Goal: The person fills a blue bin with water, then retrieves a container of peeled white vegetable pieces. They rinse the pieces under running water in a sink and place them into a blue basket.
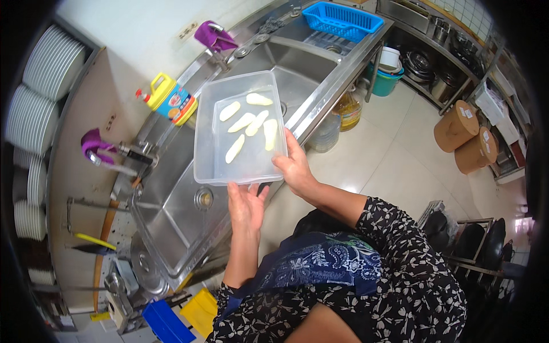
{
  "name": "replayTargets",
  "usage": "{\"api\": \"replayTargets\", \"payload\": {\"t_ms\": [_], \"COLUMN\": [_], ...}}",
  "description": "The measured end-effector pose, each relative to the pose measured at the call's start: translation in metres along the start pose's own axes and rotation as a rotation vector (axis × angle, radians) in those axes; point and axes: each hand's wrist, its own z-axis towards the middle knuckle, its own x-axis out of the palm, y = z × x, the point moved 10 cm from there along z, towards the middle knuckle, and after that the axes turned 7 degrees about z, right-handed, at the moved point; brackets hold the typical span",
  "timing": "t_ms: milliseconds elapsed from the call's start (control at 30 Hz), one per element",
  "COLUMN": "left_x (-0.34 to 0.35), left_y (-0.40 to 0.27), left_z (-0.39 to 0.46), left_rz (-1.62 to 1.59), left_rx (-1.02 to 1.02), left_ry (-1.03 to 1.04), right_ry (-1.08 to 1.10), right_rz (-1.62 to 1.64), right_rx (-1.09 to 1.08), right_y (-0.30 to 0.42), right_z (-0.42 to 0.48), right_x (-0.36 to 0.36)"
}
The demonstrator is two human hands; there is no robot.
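Note:
Both of my hands hold a translucent plastic container (210,158) over the divider and front edge of a stainless steel double sink. Several pale yellow, elongated peeled pieces (235,148) lie apart or lightly touching on its bottom; their kind cannot be told. My left hand (247,206) is under the container's near edge, its fingers partly hidden below. My right hand (295,165) grips the right wall near the corner, thumb on the rim.
Behind the container stands a yellow-capped detergent jug (173,100). Two faucets carry purple cloths (212,36) (96,143). A blue plastic drying basket (343,21) sits at the sink's far end. Stacked white plates (53,62) fill shelves at left. Brown buckets (456,126) stand at right.

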Motion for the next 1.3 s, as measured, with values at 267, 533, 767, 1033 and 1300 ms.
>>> {"api": "replayTargets", "payload": {"t_ms": [267, 533, 767, 1033, 1300], "left_x": [0.104, 0.194, 0.26, 0.314, 0.342], "left_y": [-0.008, 0.005, 0.036, 0.064, 0.041], "left_z": [0.148, 0.268, 0.327, 0.405, 0.441], "left_rz": [0.001, -0.073, -0.112, 0.035, 0.433], "left_rx": [-0.244, -0.117, -0.122, -0.159, -0.079], "left_ry": [-0.116, -0.011, -0.164, -0.226, -0.292], "right_ry": [-0.105, 0.077, 0.29, 0.395, 0.205], "right_rz": [-0.372, -0.452, -1.194, -1.503, -1.233], "right_rx": [-0.223, 0.066, -0.561, 0.357, 0.394], "right_y": [0.045, 0.074, 0.199, 0.07, 0.036], "right_z": [0.135, 0.272, 0.393, 0.546, 0.564], "right_x": [-0.065, -0.151, -0.172, -0.269, -0.297]}}
